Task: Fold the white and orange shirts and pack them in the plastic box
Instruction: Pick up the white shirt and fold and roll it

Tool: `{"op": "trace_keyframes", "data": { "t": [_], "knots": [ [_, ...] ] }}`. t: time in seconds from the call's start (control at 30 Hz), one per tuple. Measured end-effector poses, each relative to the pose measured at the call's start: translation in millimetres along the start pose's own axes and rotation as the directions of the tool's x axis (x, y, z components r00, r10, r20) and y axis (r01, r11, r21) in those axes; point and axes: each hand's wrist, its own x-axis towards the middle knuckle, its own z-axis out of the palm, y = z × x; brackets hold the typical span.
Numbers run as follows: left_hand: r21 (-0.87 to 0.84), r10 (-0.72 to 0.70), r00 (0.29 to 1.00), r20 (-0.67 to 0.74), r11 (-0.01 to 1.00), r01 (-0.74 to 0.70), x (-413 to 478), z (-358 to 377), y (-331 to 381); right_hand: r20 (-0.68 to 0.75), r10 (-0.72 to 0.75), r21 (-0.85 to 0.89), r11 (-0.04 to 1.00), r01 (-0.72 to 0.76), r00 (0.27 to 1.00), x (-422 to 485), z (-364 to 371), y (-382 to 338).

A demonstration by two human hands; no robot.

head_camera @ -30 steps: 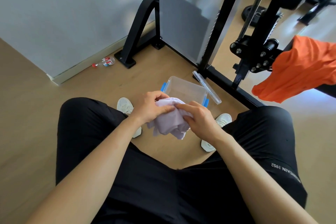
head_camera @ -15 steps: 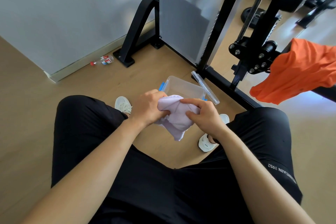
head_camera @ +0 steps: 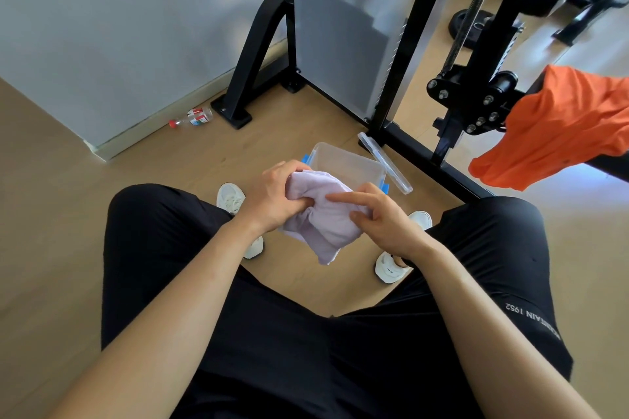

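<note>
The white shirt (head_camera: 323,218), pale and bunched into a small bundle, hangs between my knees above the floor. My left hand (head_camera: 272,197) grips its left side with the thumb pressed into the cloth. My right hand (head_camera: 377,218) holds its right edge, index finger laid across the top. Just beyond the bundle sits the clear plastic box (head_camera: 343,163) with blue latches, open on the wooden floor. Its clear lid (head_camera: 384,163) leans beside it on the right. The orange shirt (head_camera: 558,133) hangs over a black bar at the right edge.
A black gym machine frame (head_camera: 408,54) stands right behind the box. A small plastic bottle (head_camera: 194,116) lies by the wall at the left. My white shoes (head_camera: 233,197) flank the bundle on the floor. A weight plate (head_camera: 468,27) lies farther back.
Both hands kept working the white shirt, tightening the bundle. My right index finger now lies across its top, and a corner of cloth hangs lower.
</note>
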Motion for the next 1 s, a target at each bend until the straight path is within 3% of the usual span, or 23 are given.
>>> {"op": "trace_keyframes", "data": {
  "t": [0.3, 0.43, 0.67, 0.8, 0.87, 1.0],
  "knots": [
    [0.037, 0.011, 0.991, 0.132, 0.999, -0.016, -7.7, 10.1, 7.9, -0.106, 0.084, -0.034, 0.996, -0.088, 0.991, 0.5, 6.4, -2.8],
    [0.067, 0.093, 0.993, 0.075, 0.993, -0.098, -13.9, 22.5, 14.4, -0.162, 0.105, 0.041, 0.994, -0.099, 0.981, 1.7, 10.5, -5.9],
    [-0.068, 0.169, 0.985, 0.016, 0.983, -0.168, -25.8, 27.7, 26.5, -0.223, 0.198, 0.348, 0.931, -0.112, 0.955, -0.8, 7.9, -9.9],
    [-0.076, 0.271, 0.962, 0.015, 0.96, -0.269, -27.4, 26.0, 27.9, -0.129, 0.275, 0.673, 0.73, -0.12, 0.953, -6.1, 3.4, -16.5],
    [-0.049, 0.321, 0.947, 0.03, 0.946, -0.319, -28.3, 26.2, 26.8, -0.113, 0.303, 0.72, 0.682, -0.133, 0.946, -7.2, 3.0, -17.1],
    [-0.027, 0.385, 0.918, 0.094, 0.923, -0.385, -32.9, 30.2, 28.2, -0.207, 0.379, 0.688, 0.712, -0.141, 0.902, -3.5, 9.5, -12.3]
  ]
}}
